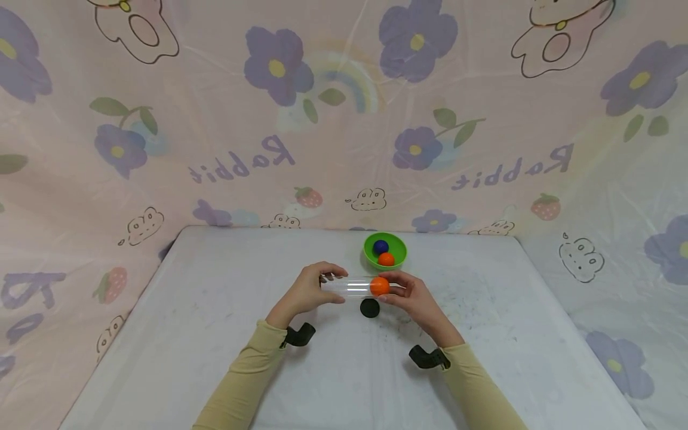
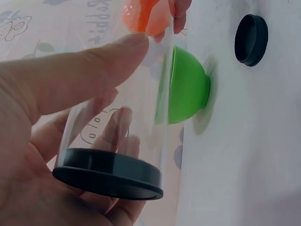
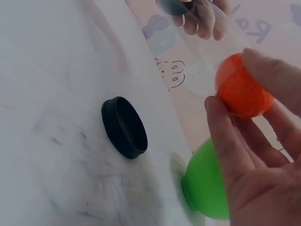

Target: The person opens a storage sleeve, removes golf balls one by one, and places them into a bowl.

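A clear plastic tube (image 1: pixel 355 289) lies sideways across the middle of the table, gripped near its left end by my left hand (image 1: pixel 305 291). That end carries a black end cap (image 2: pixel 108 175), seen in the left wrist view. My right hand (image 1: pixel 415 296) pinches an orange ball (image 1: pixel 379 286) at the tube's right end. In the right wrist view the ball sits at the mouth, part of it behind the clear wall, with thumb and fingertips around it. A loose black cap (image 1: pixel 369 308) rests on the table just below the tube.
Behind the tube stands a green bowl (image 1: pixel 399 246) holding a dark blue ball (image 1: pixel 380 246) and another orange ball (image 1: pixel 386 259). The white table (image 1: pixel 226 322) ends at a patterned curtain (image 1: pixel 344 149) along the back. Grey smudges mark the tabletop at right.
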The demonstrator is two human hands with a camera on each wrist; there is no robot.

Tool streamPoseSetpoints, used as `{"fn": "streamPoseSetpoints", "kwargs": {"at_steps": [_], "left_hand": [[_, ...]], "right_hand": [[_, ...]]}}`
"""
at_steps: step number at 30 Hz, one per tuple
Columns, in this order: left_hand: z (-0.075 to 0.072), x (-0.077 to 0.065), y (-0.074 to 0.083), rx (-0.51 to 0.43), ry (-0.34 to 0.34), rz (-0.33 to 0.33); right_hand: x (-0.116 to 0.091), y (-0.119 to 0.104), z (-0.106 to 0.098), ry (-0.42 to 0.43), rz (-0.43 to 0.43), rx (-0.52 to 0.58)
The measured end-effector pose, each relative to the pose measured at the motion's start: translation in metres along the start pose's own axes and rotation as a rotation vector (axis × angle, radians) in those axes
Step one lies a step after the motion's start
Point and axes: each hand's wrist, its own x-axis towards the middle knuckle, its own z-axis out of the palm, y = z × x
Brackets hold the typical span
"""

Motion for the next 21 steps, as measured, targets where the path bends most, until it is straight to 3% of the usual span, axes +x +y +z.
{"fn": "streamPoseSetpoints", "kwargs": {"at_steps": [12,21], "left_hand": [[0.000,-0.002,-0.008,-0.077,-0.010,0.038],[-0.003,-0.003,-0.011,-0.101,0.013,0.051]], "right_hand": [[-0.001,-0.011,-0.002,0.012,0.029,-0.006],[0.002,-0.015,-0.009,0.021,-0.023,0.006]]}}
